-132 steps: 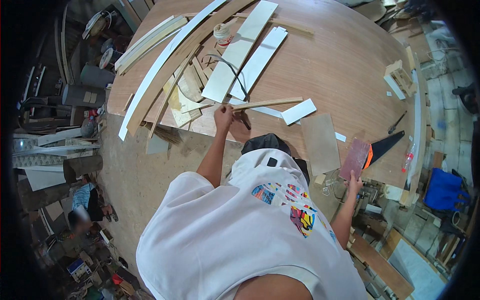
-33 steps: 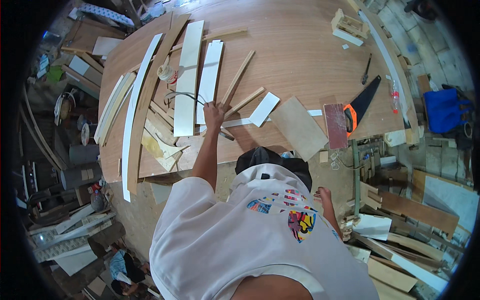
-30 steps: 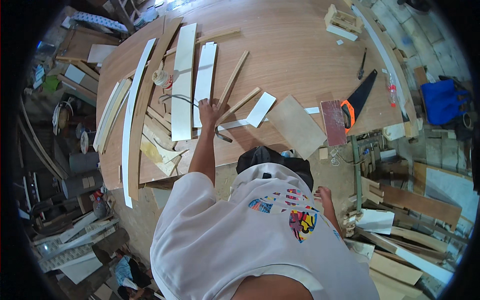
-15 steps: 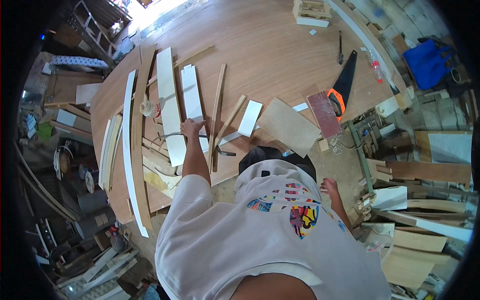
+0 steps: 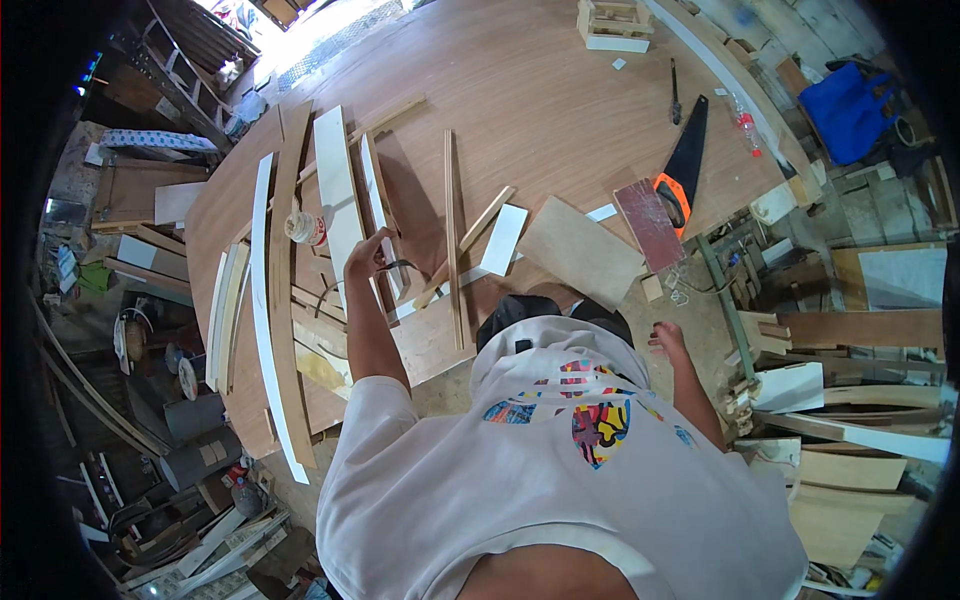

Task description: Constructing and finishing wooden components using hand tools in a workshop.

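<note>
My left hand (image 5: pixel 365 254) grips the narrow white board (image 5: pixel 374 185), which is tilted up along its long side and casts a shadow. A wider white board (image 5: pixel 336 180) lies just left of it, and a dark bent strip (image 5: pixel 400 265) sits under and beside my fingers. Thin wood strips (image 5: pixel 453 230) and a short white piece (image 5: pixel 503 240) lie to the right. My right hand (image 5: pixel 668 340) hangs open off the table's near edge, below a reddish panel (image 5: pixel 648 225), with nothing in it.
The large table (image 5: pixel 500 110) carries long curved strips (image 5: pixel 265 300), a jar (image 5: pixel 307 228), a plywood piece (image 5: pixel 580 250), a handsaw (image 5: pixel 685 160), a plastic bottle (image 5: pixel 746 125) and a small wooden frame (image 5: pixel 615 22). Offcuts (image 5: pixel 850 470) crowd the right side, and scrap piles the left.
My left hand has lifted the narrow white board from flat onto a tilt. My right hand, on the reddish panel seconds ago, has let go and now hangs beside the table.
</note>
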Tool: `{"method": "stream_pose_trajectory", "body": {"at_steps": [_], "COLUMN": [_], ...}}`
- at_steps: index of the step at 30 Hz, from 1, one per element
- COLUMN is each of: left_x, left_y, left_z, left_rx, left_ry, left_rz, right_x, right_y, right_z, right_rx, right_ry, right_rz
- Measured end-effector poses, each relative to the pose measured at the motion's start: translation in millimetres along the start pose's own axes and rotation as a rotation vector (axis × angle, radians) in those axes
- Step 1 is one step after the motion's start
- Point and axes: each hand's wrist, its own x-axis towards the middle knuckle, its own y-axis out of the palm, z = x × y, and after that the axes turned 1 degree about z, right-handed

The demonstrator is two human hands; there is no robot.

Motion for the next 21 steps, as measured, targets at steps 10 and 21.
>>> {"method": "stream_pose_trajectory", "body": {"at_steps": [10, 21], "left_x": [-29.7, -69.6], "left_y": [30.4, 109.9], "left_z": [-36.5, -82.9], "left_rx": [-0.563, -0.371], "left_ry": [0.251, 0.181], "left_rz": [0.014, 0.118], "right_x": [-9.8, -79.8], "right_y": [15.4, 124.7], "right_z": [29.6, 193.2], "right_rx": [-0.017, -0.088], "right_ry": [-0.609, -1.161], "right_rz": [-0.887, 0.066]}}
